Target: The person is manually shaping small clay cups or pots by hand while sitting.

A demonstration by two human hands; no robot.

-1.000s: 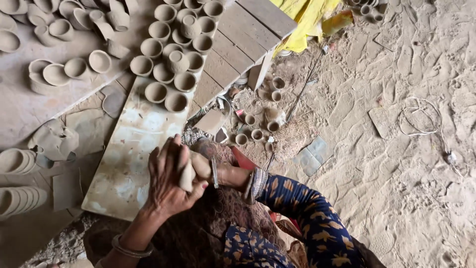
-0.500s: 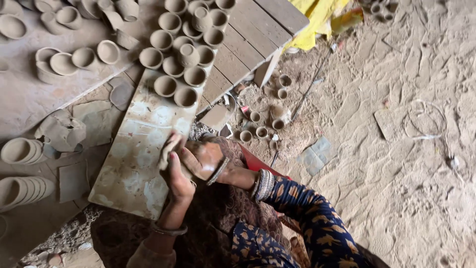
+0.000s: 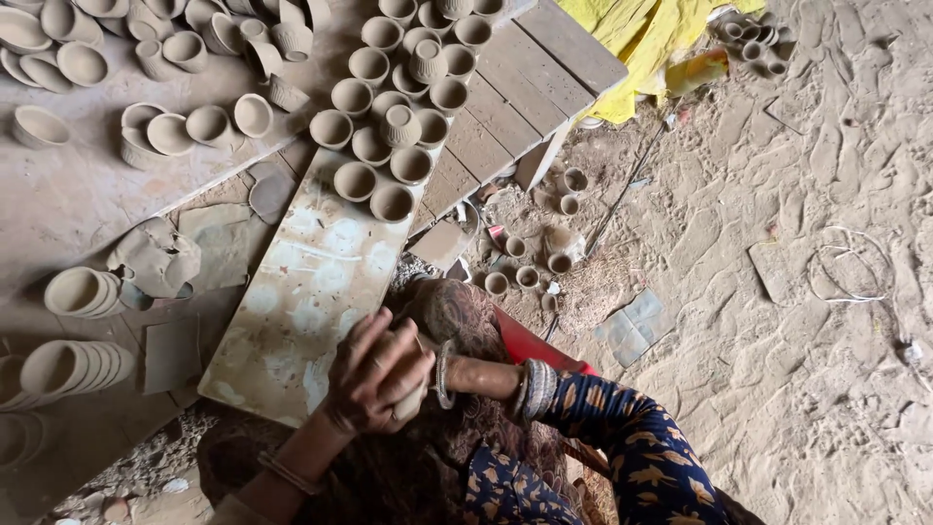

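Note:
My left hand [image 3: 374,374] is cupped over a small piece of pale clay [image 3: 412,400], which looks like a little cup. Only its lower edge shows under my fingers. My right hand [image 3: 432,381] meets it from the right and is mostly hidden behind the left. Bangles ring that wrist, and a blue patterned sleeve covers the arm. Both hands hover over my lap, just past the near end of a long flat board [image 3: 301,301] marked with pale round prints. Several unfired clay cups [image 3: 374,190] stand at the board's far end.
Many more clay cups and shallow bowls [image 3: 185,126] cover the platform at upper left. Stacks of nested bowls [image 3: 73,365] lie at the left. Wooden planks [image 3: 525,87], a yellow cloth [image 3: 646,39] and loose cups [image 3: 525,277] lie on the dirt floor.
My left hand has closed further over the clay piece, hiding most of it and my right hand. The view has shifted slightly, and the hands sit lower in the frame.

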